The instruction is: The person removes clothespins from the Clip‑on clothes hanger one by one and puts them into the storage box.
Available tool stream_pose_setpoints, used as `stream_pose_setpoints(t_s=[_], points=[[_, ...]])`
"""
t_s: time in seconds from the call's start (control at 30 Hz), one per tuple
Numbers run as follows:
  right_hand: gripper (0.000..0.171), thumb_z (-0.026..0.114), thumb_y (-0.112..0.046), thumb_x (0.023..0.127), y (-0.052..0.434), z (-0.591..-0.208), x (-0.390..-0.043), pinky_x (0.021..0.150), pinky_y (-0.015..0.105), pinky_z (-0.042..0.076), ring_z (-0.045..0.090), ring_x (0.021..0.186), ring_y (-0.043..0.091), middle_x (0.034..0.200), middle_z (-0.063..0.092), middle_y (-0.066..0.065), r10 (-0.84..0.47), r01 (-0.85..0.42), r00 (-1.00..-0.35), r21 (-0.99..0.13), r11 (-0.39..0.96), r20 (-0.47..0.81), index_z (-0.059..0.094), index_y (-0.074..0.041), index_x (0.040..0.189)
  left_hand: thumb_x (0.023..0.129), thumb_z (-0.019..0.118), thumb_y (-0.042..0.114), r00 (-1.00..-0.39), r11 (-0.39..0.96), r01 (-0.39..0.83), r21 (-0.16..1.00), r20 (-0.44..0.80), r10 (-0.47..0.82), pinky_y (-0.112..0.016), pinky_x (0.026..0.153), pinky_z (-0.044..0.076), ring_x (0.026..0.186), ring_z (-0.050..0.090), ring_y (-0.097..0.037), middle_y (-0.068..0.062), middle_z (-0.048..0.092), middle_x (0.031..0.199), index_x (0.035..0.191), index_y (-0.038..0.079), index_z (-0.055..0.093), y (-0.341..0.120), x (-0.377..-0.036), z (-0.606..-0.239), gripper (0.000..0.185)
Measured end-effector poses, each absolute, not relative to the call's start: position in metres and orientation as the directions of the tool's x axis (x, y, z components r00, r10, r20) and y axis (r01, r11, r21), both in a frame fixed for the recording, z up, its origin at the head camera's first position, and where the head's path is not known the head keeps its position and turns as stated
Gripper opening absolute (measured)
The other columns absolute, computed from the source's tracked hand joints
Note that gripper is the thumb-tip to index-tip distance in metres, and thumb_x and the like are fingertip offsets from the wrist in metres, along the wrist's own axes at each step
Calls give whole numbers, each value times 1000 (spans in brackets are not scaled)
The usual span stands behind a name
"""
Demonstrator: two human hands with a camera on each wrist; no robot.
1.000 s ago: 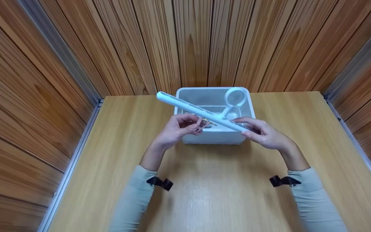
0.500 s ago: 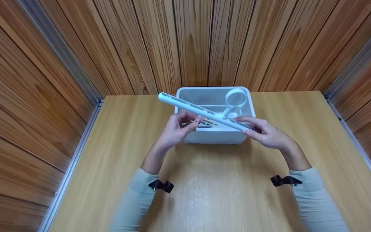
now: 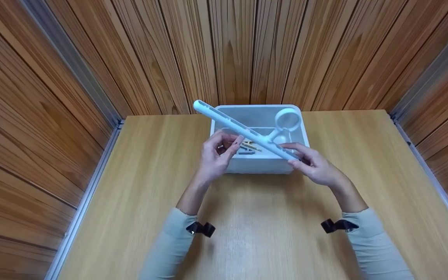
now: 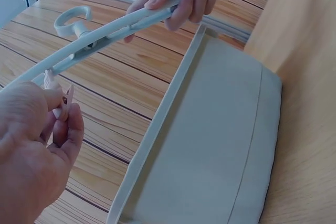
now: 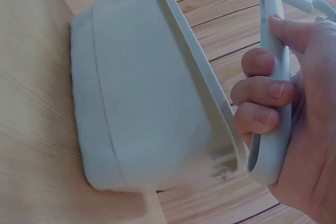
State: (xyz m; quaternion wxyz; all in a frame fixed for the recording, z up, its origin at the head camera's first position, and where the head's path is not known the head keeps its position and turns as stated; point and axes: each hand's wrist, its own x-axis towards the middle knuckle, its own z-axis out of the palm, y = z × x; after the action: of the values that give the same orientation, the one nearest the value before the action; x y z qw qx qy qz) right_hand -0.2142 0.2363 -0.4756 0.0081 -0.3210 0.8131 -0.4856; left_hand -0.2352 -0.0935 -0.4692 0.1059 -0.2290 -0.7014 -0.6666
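Note:
A pale blue plastic hanger (image 3: 231,125), a slotted bar with a round hook (image 3: 287,119), slants over the white bin. My right hand (image 3: 312,165) grips the bar's lower right end, fingers curled round it in the right wrist view. Under the bar's left half, my left hand (image 3: 217,152) pinches a small pale pink clip (image 4: 68,100) between thumb and fingers. The clip's upper part meets the underside of the bar in the left wrist view; in the head view it is mostly hidden by the fingers.
The white bin (image 3: 261,165) stands on the wooden table (image 3: 255,225) near the back wall. Inside it lie gold-coloured slim pieces (image 3: 251,146) and a grey piece (image 3: 246,153). Wood-panelled walls (image 3: 231,50) enclose the back and sides.
The hanger's left end has risen and the bar tilts more steeply. My left hand has shifted slightly right, and the pink clip has gone up toward the bar. The right hand keeps its grip.

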Motion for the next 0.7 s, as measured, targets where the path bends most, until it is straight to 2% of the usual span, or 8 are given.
stream_pose_setpoints(t_s=[0.07,0.13,0.2,0.27,0.37,0.5,0.6,0.7], points=[[45,55,6,109,235,-478,-215,59,25,42,47,65,11,79,53,4,-561,-518,-771,-809,277,301,60,-5,153,106,77,8,-868,-10,465,885,459,189,-21,70,46,84,58,-12,-1,67,99,114,-1,79,-95,-235,-470,13],[50,52,6,110,236,-477,-215,58,25,41,47,63,14,80,52,7,-599,-497,-751,-836,233,280,62,-15,154,107,76,7,-857,-25,475,880,469,214,-21,71,49,85,60,-11,-1,68,101,116,-2,79,-99,-236,-471,13],[56,50,7,110,238,-476,-216,56,24,41,45,61,18,81,52,8,-638,-470,-726,-862,189,256,62,-25,155,106,76,5,-835,-43,494,868,488,253,-21,73,51,86,62,-11,-6,69,102,117,-4,78,-104,-236,-470,14],[59,48,8,110,241,-473,-216,54,24,40,44,59,20,81,52,8,-675,-447,-701,-880,162,231,62,-30,154,105,75,1,-810,-51,515,856,505,298,-22,75,53,88,64,-10,-15,71,105,119,-6,76,-109,-236,-470,15],[56,49,8,109,247,-463,-216,54,24,39,43,58,17,79,51,1,-700,-451,-684,-874,183,206,62,-24,153,103,76,-3,-773,-38,544,838,519,365,-22,80,57,91,65,-10,-24,74,109,122,-6,75,-115,-236,-469,19],[46,54,4,110,255,-448,-214,69,23,46,55,80,6,96,61,-11,-669,-486,-720,-822,297,184,62,-8,153,102,78,-1,-765,31,568,822,513,390,-23,84,58,91,64,-12,-22,77,107,125,-1,78,-119,-235,-466,23],[44,57,1,111,258,-440,-213,81,24,48,60,97,6,111,66,-12,-635,-501,-751,-783,369,181,61,-2,154,103,79,4,-778,78,576,814,516,358,-22,85,59,90,67,-16,-18,79,109,126,2,79,-118,-234,-466,23],[43,58,1,111,258,-439,-213,78,24,48,59,91,7,108,66,-11,-620,-521,-759,-758,393,201,61,-1,154,103,80,6,-782,107,595,797,543,305,-22,90,63,95,76,-22,-18,78,115,123,1,78,-113,-232,-468,21]])
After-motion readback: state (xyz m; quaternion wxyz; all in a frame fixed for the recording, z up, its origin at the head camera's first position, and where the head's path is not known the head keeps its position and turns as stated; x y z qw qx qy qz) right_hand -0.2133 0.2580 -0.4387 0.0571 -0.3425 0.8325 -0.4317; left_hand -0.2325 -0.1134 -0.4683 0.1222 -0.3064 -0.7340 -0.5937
